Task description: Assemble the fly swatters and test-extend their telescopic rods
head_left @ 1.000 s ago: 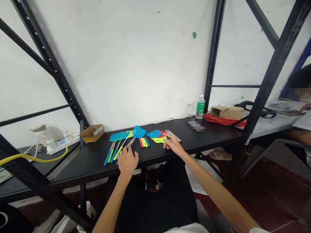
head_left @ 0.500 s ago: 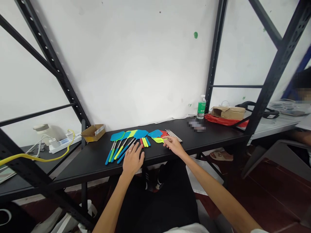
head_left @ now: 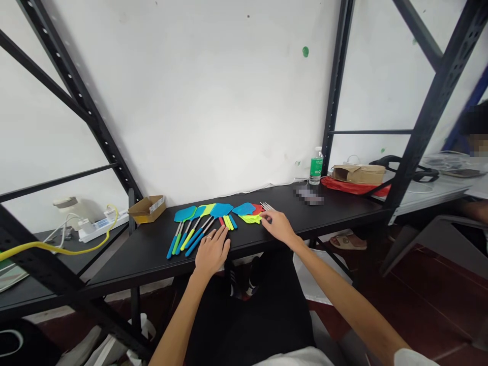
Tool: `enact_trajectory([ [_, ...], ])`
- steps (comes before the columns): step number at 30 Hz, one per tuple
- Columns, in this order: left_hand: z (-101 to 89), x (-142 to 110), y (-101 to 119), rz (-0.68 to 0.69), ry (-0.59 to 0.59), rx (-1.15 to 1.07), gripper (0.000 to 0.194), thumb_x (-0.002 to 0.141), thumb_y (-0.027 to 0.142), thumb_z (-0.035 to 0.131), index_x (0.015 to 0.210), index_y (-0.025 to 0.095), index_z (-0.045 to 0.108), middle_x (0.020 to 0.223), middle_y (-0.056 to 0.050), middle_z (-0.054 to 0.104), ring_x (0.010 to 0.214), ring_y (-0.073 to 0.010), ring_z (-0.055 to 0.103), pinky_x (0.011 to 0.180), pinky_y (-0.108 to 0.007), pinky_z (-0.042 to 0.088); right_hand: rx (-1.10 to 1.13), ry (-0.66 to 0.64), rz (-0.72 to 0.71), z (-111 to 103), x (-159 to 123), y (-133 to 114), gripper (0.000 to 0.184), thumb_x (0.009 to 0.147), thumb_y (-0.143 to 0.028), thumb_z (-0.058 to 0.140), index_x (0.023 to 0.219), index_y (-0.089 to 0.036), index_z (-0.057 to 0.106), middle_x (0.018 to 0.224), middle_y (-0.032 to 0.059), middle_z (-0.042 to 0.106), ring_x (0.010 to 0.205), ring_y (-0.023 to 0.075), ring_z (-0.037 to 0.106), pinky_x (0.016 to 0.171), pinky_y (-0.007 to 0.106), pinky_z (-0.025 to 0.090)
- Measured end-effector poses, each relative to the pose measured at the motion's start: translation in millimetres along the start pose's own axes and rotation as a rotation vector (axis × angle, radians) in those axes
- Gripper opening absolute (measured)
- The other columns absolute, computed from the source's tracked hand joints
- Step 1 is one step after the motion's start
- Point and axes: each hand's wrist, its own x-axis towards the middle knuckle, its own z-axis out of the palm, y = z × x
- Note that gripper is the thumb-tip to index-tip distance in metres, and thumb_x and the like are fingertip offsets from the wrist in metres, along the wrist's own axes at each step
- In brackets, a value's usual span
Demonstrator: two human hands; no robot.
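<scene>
The right hand (head_left: 280,226), loosely curled, any hold indiscernible, lies nearer the thin silvery metal rods (head_left: 267,206) slanting beyond it than the spread, seemingly empty left hand (head_left: 210,255).

The swatter heads (head_left: 222,210) look like thin, smooth plastic with a mostly matt face. Slim metal rods (head_left: 209,221), silvery and lightly shiny, run from them into smooth plastic handles (head_left: 194,245). The loose rods (head_left: 267,206) have the same bright metallic look; the loose handles (head_left: 229,223) look like smooth plastic. The table (head_left: 137,254) has a smooth black surface with a dull sheen. Behind stands a matt painted wall (head_left: 229,101); the bottle (head_left: 316,166) is clear, shiny plastic, the brown box (head_left: 360,174) matt cardboard.
</scene>
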Motion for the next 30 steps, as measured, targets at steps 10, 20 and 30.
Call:
enact_trajectory([
  [10, -2.9, -1, 3, -0.027, 0.042, 0.018, 0.048, 0.099, 0.04, 0.034, 0.141, 0.024, 0.052, 0.146, -0.01, 0.05, 0.124, -0.0303, 0.053, 0.093, -0.042, 0.047, -0.383, -0.1, 0.223, -34, 5, 21, 0.019, 0.086, -0.031, 0.059, 0.096, -0.025, 0.073, 0.094, 0.0075, 0.073, 0.086, 0.0246, 0.067, 0.071, 0.031, 0.044],
  [20, -7.3, -1, 6, -0.054, 0.087, -0.059, 0.038, 0.097, 0.036, 0.039, 0.124, 0.022, 0.062, 0.13, -0.011, 0.06, 0.111, -0.0274, 0.059, 0.088, -0.038, 0.047, -0.449, -0.166, 0.301, -33, 4, 16, 0.012, 0.081, -0.028, 0.065, 0.083, -0.019, 0.073, 0.087, 0.0141, 0.071, 0.086, 0.0276, 0.068, 0.073, 0.034, 0.044],
  [30, -4.6, -1, 7, -0.085, 0.123, -0.056, 0.029, 0.095, 0.034, 0.043, 0.11, 0.021, 0.065, 0.107, -0.009, 0.063, 0.1, -0.0264, 0.059, 0.081, -0.035, 0.046, -0.323, -0.229, 0.362, -35, 7, 12, 0.016, 0.074, -0.031, 0.066, 0.066, -0.017, 0.07, 0.071, 0.0131, 0.069, 0.071, 0.0258, 0.067, 0.061, 0.029, 0.041],
])
